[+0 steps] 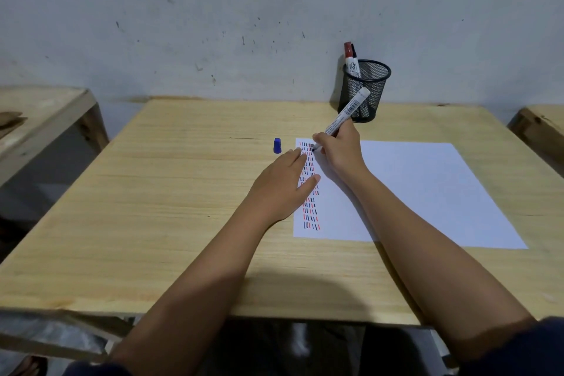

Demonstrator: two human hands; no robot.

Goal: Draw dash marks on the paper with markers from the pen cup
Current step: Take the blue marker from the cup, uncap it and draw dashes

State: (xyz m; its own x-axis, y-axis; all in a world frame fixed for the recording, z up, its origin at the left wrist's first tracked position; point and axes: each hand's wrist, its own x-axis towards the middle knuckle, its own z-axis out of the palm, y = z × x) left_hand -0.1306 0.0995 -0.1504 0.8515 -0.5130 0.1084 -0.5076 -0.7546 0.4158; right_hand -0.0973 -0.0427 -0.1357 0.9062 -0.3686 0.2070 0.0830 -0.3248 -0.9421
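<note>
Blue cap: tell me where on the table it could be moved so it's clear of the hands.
Bare wood lies left of the blue cap to the table edge, and across the front edge between the forearms. It is crowded around the paper top-left corner, where left hand, right hand and marker meet.

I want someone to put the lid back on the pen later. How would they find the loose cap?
Start at the white paper on the wooden table and go to its far left corner, where the dash marks begin. Just off that corner, standing on bare wood beyond the left hand, is the cap. It is the only small blue thing there; the red-capped marker stands in the mesh cup.
</note>
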